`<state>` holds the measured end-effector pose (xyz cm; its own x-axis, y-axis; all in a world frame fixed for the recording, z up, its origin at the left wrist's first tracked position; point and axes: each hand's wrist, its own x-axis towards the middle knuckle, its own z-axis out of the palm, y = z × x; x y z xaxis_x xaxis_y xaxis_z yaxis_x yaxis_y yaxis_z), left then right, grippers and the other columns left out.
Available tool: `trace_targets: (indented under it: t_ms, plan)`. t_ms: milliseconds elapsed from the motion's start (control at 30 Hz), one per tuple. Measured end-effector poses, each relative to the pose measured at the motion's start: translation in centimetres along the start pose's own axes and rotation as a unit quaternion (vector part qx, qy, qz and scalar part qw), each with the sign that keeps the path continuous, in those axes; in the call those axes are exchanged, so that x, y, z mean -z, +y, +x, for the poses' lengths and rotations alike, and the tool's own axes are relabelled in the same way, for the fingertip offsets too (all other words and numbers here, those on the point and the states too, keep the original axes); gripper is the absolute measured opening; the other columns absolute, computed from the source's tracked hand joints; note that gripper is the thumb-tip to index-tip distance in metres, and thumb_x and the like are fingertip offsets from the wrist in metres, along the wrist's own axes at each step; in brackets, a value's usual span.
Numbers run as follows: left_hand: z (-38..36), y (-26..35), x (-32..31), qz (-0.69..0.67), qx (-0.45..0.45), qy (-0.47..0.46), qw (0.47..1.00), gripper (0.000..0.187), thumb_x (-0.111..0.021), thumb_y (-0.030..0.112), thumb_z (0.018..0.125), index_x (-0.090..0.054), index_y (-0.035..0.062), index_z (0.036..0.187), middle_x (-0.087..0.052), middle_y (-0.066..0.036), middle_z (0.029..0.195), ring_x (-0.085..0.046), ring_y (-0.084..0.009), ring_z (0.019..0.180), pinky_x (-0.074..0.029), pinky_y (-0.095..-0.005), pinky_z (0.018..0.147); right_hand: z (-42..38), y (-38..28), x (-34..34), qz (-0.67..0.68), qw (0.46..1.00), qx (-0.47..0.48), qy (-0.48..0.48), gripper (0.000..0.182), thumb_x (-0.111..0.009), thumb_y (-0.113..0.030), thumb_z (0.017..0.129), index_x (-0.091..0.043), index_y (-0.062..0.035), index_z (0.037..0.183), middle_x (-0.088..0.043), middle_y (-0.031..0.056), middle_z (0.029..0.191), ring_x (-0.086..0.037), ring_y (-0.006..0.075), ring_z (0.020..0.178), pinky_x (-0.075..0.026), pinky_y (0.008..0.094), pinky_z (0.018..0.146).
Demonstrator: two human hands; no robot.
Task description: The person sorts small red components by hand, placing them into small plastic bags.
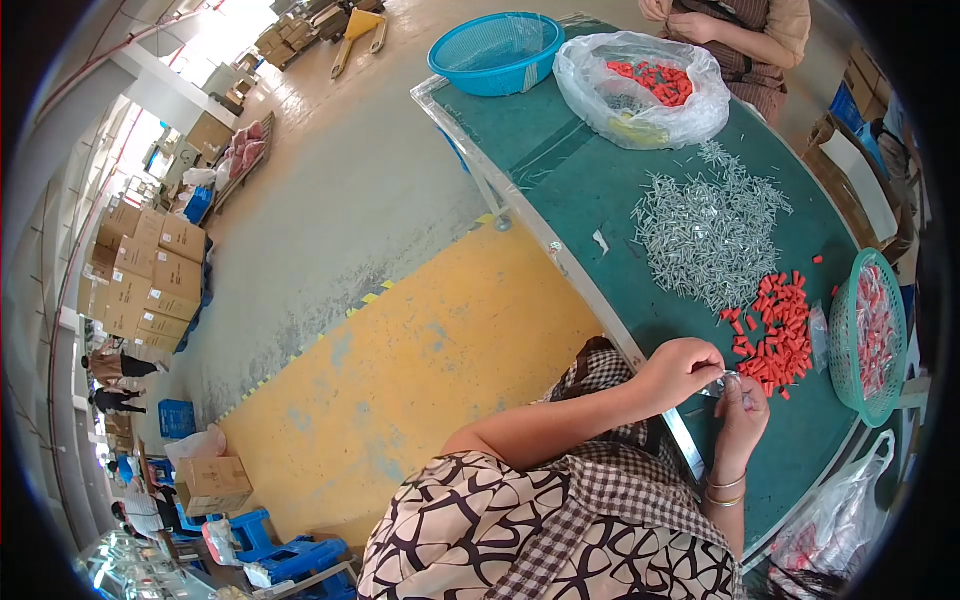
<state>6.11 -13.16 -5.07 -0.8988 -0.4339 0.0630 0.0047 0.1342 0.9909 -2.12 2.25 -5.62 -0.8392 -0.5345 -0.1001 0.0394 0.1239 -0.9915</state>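
My left hand (685,368) and my right hand (742,410) meet over the near edge of the green table (600,180). Both pinch a small shiny metal piece (726,381) between their fingertips. My right wrist wears bangles. Just beyond the hands lies a pile of small red caps (782,335). Farther along the table is a spread heap of silver metal pins (710,235). I cannot tell whether a red cap is on the piece I hold.
A green mesh basket (868,335) holding red and silver parts stands by the red caps. A clear bag (645,85) of red caps and a blue basket (495,50) sit at the far end, near another person (735,30). A plastic bag (840,520) hangs beside me. Cardboard boxes (145,275) are stacked across the floor.
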Motion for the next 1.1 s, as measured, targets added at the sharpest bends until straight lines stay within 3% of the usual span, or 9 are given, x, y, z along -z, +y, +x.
trace_targets:
  t_ms: [200, 500, 700, 900, 1100]
  plan:
    - [0.2, -0.2, -0.5, -0.017, -0.007, -0.012, 1.0, 0.012, -0.067, 0.009, 0.087, -0.066, -0.0024, 0.088, -0.065, -0.011, 0.08, -0.061, -0.0189, 0.07, -0.048, -0.0317, 0.065, 0.4, 0.5, -0.2, 0.022, 0.999, 0.023, 0.013, 0.017, -0.063, -0.015, 0.096, -0.062, -0.0021, 0.085, -0.05, -0.0032, 0.067, -0.044, 0.0045, 0.053, -0.035, 0.0202, 0.047]
    - [0.8, 0.3, 0.4, -0.068, 0.041, 0.005, 0.997, 0.013, -0.067, 0.009, 0.087, -0.066, -0.0032, 0.089, -0.065, -0.009, 0.081, -0.061, -0.0151, 0.071, -0.047, -0.0295, 0.063, 1.1, 0.4, -0.3, 0.181, 0.978, -0.091, -0.044, 0.012, -0.061, -0.011, 0.096, -0.067, -0.0007, 0.098, -0.057, -0.0016, 0.073, -0.048, 0.0053, 0.054, -0.039, 0.0206, 0.047]
    - [1.0, -0.9, 0.6, -0.007, -0.009, -0.022, 1.0, 0.013, -0.067, 0.01, 0.087, -0.065, -0.003, 0.088, -0.064, -0.01, 0.081, -0.06, -0.0177, 0.07, -0.047, -0.0318, 0.064, 1.2, 0.3, -0.3, 0.075, 0.99, -0.089, -0.079, 0.012, -0.063, -0.007, 0.094, -0.067, 0.0011, 0.101, -0.061, 0.001, 0.077, -0.049, 0.0061, 0.053, -0.04, 0.0206, 0.048]
    - [1.1, -0.3, 1.0, -0.035, 0.033, -0.016, 0.999, 0.012, -0.066, 0.009, 0.088, -0.065, -0.0028, 0.088, -0.064, -0.01, 0.08, -0.06, -0.0162, 0.07, -0.047, -0.0305, 0.063, 1.6, 0.1, -0.3, 0.164, 0.975, -0.13, -0.073, 0.009, -0.065, -0.008, 0.092, -0.068, 0.0002, 0.097, -0.06, 0.0007, 0.072, -0.051, 0.0066, 0.053, -0.039, 0.0202, 0.047]
    - [1.3, -0.5, 0.9, -0.106, 0.091, -0.079, 0.987, 0.014, -0.065, 0.009, 0.09, -0.065, -0.0049, 0.09, -0.065, -0.007, 0.08, -0.058, -0.0106, 0.071, -0.047, -0.0271, 0.063, 1.7, 1.4, 0.2, 0.063, 0.994, -0.029, -0.083, 0.008, -0.068, -0.008, 0.09, -0.066, -0.0008, 0.088, -0.057, -0.0007, 0.066, -0.051, 0.0067, 0.051, -0.035, 0.0195, 0.047]
